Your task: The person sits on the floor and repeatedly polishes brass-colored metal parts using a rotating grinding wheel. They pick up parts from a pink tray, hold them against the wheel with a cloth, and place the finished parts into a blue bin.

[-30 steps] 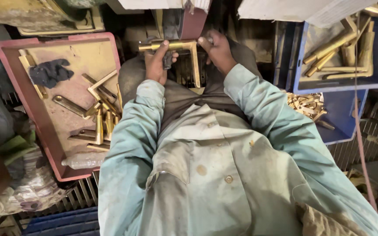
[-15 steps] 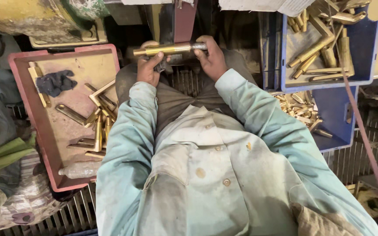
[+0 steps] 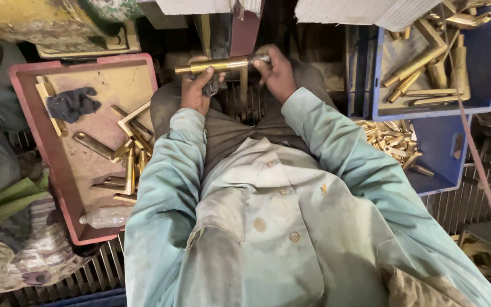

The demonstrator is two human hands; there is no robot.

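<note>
Seated person viewed from above, both arms in pale green sleeves extended forward over the lap. The left hand is closed around the left portion of a brass rod, with a dark scrap of cloth bunched between palm and metal. The right hand is closed on the rod's right end, where the metal looks greyer; fingers wrapped fully round, thumb side toward the body. The rod lies roughly level, crosswise in front of the person, held clear above the knees and a grated floor, just below a dark red upright machine part. A second limb of the brass piece appears to drop downward between the hands, partly hidden. To the person's left, a red tray sits on the floor and carries a dark rag, several brass angle pieces lying loose and overlapping, and a clear plastic bottle on its side near the near rim. To the right, a blue crate holds a heap of longer brass bars; beneath it a lower blue bin contains small brass offcuts. Both grips are fully shut on the one piece; neither hand touches the trays.
</note>
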